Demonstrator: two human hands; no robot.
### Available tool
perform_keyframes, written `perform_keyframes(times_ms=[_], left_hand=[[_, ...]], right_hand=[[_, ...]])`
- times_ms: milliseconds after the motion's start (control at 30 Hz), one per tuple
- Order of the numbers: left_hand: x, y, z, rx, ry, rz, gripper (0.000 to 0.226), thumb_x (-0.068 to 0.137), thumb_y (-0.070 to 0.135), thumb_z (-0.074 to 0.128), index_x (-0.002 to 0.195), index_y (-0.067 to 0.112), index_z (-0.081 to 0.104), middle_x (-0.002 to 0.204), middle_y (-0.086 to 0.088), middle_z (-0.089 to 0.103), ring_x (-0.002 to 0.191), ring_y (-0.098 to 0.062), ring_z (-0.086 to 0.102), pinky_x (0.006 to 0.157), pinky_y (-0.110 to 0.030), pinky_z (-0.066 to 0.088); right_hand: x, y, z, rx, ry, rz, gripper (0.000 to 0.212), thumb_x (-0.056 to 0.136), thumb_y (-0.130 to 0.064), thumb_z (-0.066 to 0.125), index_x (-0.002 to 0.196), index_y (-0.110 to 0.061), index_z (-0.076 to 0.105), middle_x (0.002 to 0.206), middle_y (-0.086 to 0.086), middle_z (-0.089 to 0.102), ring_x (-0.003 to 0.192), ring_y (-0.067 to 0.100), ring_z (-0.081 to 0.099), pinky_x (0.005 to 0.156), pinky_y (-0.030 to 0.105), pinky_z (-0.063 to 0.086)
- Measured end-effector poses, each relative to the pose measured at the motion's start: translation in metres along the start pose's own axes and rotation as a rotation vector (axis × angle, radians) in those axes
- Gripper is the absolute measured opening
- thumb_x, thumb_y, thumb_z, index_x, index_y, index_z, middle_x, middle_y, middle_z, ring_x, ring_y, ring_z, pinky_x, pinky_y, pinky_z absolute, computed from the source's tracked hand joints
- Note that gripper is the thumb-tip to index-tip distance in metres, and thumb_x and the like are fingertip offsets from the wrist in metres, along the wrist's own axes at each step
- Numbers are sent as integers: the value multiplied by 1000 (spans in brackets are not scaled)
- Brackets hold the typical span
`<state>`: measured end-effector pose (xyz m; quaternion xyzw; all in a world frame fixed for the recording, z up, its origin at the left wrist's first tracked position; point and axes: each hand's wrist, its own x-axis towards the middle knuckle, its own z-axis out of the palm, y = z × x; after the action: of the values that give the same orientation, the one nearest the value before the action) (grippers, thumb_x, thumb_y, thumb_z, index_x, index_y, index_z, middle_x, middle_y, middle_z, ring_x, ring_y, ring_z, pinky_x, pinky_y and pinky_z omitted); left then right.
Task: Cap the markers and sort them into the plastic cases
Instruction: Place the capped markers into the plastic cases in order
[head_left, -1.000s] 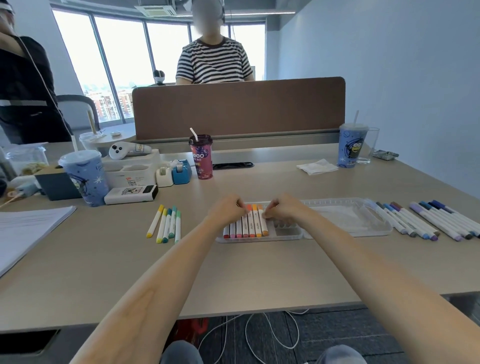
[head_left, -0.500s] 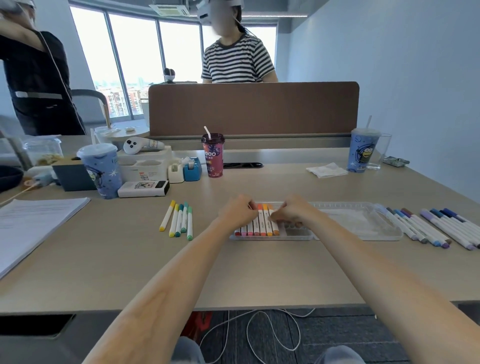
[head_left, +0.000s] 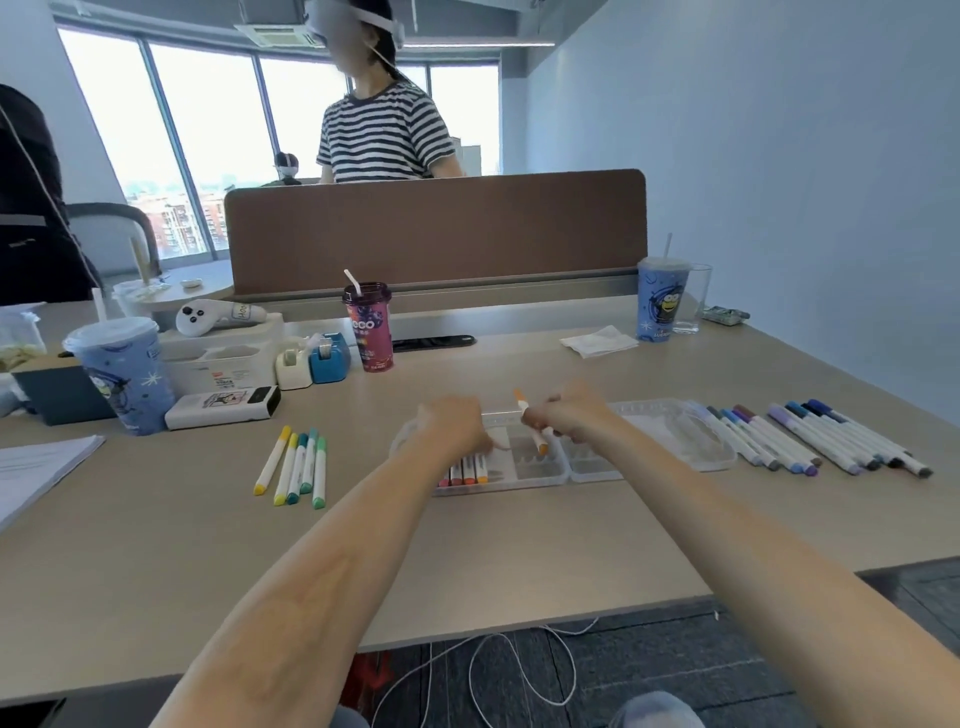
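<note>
The left hand (head_left: 451, 427) covers the far ends of the cased markers (head_left: 466, 474); the right hand (head_left: 570, 415) hides the middle of the orange marker (head_left: 540, 443); papers (head_left: 36, 467) run off the left edge

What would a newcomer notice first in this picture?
At the centre of the table, the right hand holds an orange marker tilted over the clear plastic case, while the left hand rests on the red and orange markers in it. Loose yellow-green markers lie to the left, blue-purple markers to the right.

Left forearm (head_left: 322, 561) and right forearm (head_left: 727, 545) are bare up to the left grip (head_left: 457, 426) and right grip (head_left: 571, 415); blue-grey trouser knees (head_left: 654, 711) show at the bottom edge.
</note>
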<state>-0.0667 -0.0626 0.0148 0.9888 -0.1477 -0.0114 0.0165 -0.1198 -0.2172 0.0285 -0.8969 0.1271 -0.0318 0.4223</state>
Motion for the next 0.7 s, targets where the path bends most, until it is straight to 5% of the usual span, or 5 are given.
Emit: perform_keyframes(times_ms=[100, 400, 500, 600, 700], left_hand=[[7, 8, -2, 67, -32, -17, 33, 83, 36, 66, 105, 12, 59, 91, 0, 56, 90, -21, 57, 84, -33, 50], [5, 21, -5, 93, 17, -16, 39, 79, 34, 74, 106, 9, 61, 88, -3, 55, 81, -19, 54, 71, -29, 45], [2, 15, -6, -59, 7, -57, 38, 78, 39, 75, 95, 10, 58, 85, -1, 56, 83, -19, 55, 69, -28, 44], [1, 5, -6, -293, -20, -117, 29, 75, 36, 73, 72, 11, 58, 68, 0, 62, 67, -17, 60, 60, -25, 46], [-4, -7, -8, -546, -74, -169, 22, 80, 32, 65, 72, 13, 58, 63, 2, 61, 53, -12, 49, 51, -21, 40]], right_hand=[[1, 7, -3, 16, 8, -14, 24, 76, -24, 71, 80, 0, 71, 67, 6, 50, 49, 14, 39, 47, 20, 28], [-3, 19, 2, 60, 10, -50, 35, 75, -24, 75, 93, 6, 72, 70, 10, 52, 62, 17, 46, 58, 29, 37], [-3, 18, 5, 78, 10, -62, 33, 75, -24, 75, 92, 4, 73, 78, 25, 62, 67, 18, 49, 62, 30, 39], [-3, 15, 5, 79, 10, -64, 30, 77, -25, 74, 90, 1, 75, 71, 13, 58, 58, 14, 47, 57, 27, 37], [-1, 9, 6, 77, -6, -67, 26, 78, -25, 74, 87, -1, 75, 71, 7, 56, 58, 13, 48, 53, 24, 35]])
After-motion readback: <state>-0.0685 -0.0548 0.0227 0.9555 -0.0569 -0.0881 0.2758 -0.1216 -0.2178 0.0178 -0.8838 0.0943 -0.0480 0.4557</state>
